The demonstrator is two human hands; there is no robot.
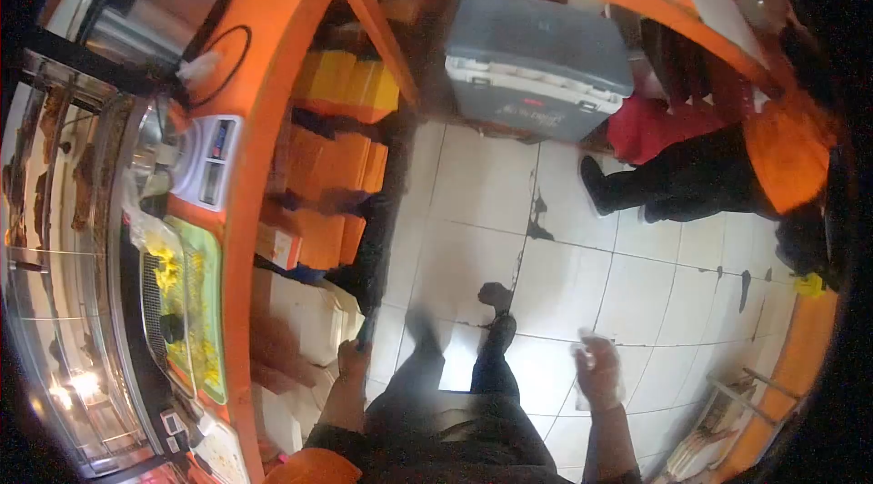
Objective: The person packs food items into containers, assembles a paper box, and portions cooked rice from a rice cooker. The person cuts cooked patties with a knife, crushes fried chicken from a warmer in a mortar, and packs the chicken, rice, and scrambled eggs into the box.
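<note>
Low in the view, my left hand [353, 358] is beside the stacked pale boxes [314, 325] under the orange counter. Its fingers look curled around a small dark object, too blurred to name. Out to the right, over the tiled floor, my right hand [597, 368] has its fingers bent around a crumpled whitish, see-through piece that looks like thin plastic or a glove. Neither hand touches the other.
An orange counter [238, 302] runs along the left, with a scale [207, 163] and a green tray [205, 302] of yellow food. Orange boxes [332, 161] are stacked beneath. A grey cooler [538, 65] stands ahead. Another person [700, 176] is at the right. A rack [714, 429] stands lower right.
</note>
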